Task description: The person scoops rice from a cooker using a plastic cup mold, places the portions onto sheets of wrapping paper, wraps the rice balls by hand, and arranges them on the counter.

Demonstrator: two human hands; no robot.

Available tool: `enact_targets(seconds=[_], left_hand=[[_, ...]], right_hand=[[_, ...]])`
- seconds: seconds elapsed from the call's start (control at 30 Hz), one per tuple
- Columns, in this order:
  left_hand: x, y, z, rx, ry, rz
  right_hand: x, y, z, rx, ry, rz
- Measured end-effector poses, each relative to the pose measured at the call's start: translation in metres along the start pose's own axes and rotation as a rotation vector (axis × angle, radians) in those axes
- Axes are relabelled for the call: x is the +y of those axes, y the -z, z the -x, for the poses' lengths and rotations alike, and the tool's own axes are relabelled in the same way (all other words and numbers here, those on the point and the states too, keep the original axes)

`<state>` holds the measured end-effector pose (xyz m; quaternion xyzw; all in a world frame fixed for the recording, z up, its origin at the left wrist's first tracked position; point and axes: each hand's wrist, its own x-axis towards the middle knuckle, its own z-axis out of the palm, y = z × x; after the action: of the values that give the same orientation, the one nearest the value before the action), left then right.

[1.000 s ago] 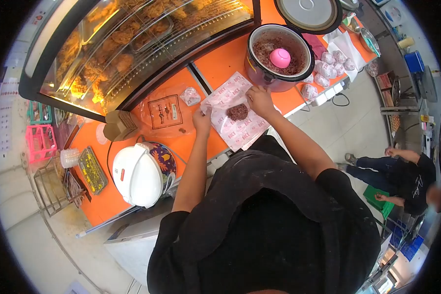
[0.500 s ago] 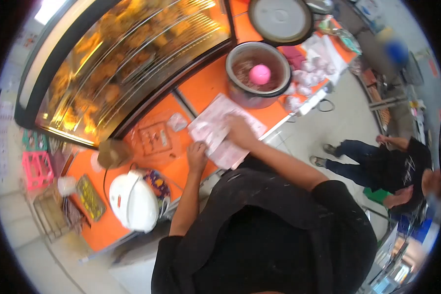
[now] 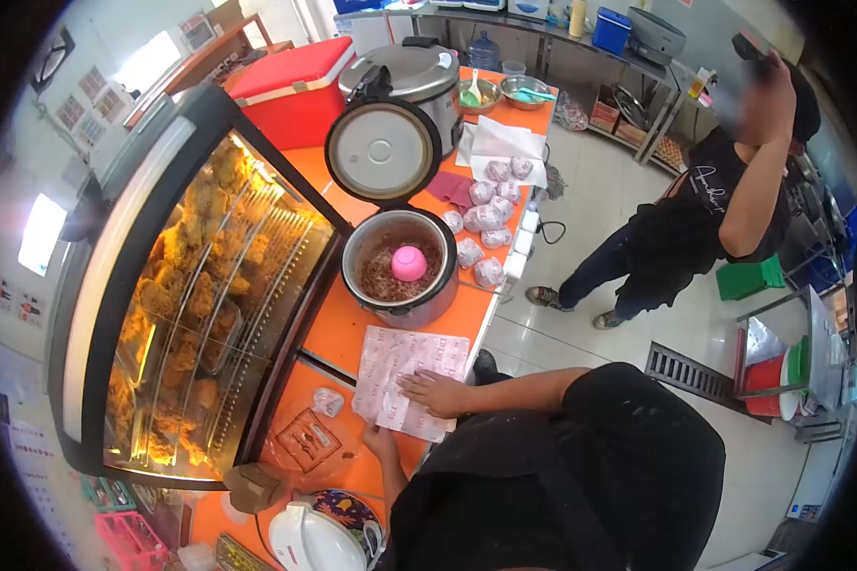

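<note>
My right hand (image 3: 430, 392) lies flat with fingers spread on a printed sheet of wrapping paper (image 3: 427, 347). The sheet is part of a layered pile on the orange table. At the pile's near left corner, my left hand (image 3: 380, 441) pinches the paper's edge; its fingertips are partly hidden. A single paper-wrapped ball (image 3: 328, 402) sits just left of the pile. Beyond the paper stands an open rice cooker (image 3: 419, 312) holding brownish rice (image 3: 379, 271), with a pink cup (image 3: 408, 264) resting upside down on the rice.
Several wrapped balls (image 3: 488, 217) lie at the table's right edge. A lit glass cabinet (image 3: 300, 319) of fried food stands left. Behind are a red cooler (image 3: 290, 100) and a second cooker (image 3: 438, 90). A white appliance (image 3: 305, 542) sits nearby. Another person (image 3: 724, 200) stands right.
The camera view has turned and tilted up, bringing the cooler and second cooker into sight. My right hand has flattened on the paper. The other person's arm is now raised to the head.
</note>
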<state>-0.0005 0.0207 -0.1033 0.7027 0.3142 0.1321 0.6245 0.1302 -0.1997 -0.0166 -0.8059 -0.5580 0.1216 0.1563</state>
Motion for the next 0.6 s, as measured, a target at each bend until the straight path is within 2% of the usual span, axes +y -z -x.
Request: enact_targets(seconds=[0.03,0.07,0.13,0.23,0.27,0.33,0.43,0.47,0.53,0.57,0.6], left_hand=[[0.012,-0.002,0.001,-0.009,0.079,-0.065],[0.025,-0.007,0.0,-0.001,0.064,-0.059],[0.035,-0.008,0.01,-0.031,0.197,0.003],[-0.002,-0.011,0.008,0.082,0.279,0.118],[0.009,-0.013,0.017,0.098,0.278,0.122],[0.064,-0.027,0.035,-0.166,0.399,-0.405],[-0.043,-0.028,0.021,-0.085,0.398,-0.221],[-0.032,-0.031,0.023,-0.093,0.399,-0.218],[0.0,-0.046,0.043,-0.026,0.571,0.169],[-0.014,-0.041,0.045,-0.072,0.591,0.168],[-0.037,-0.029,0.037,-0.254,0.617,0.08]], right_hand=[[0.004,0.001,-0.002,0.009,0.011,0.012],[0.008,-0.005,-0.004,0.026,0.013,0.038],[0.008,0.001,0.0,-0.006,-0.002,0.005],[0.014,-0.004,0.0,0.009,0.018,0.03],[0.013,-0.003,0.001,0.007,0.034,0.031],[0.016,0.002,0.0,0.025,0.03,0.043],[0.024,-0.002,0.0,0.062,0.07,0.067],[0.029,0.0,-0.004,0.059,0.063,0.071],[0.033,0.001,-0.001,-0.008,0.105,-0.047],[0.031,0.0,0.004,-0.022,0.056,-0.045],[0.034,0.003,0.002,0.038,0.115,-0.113]])
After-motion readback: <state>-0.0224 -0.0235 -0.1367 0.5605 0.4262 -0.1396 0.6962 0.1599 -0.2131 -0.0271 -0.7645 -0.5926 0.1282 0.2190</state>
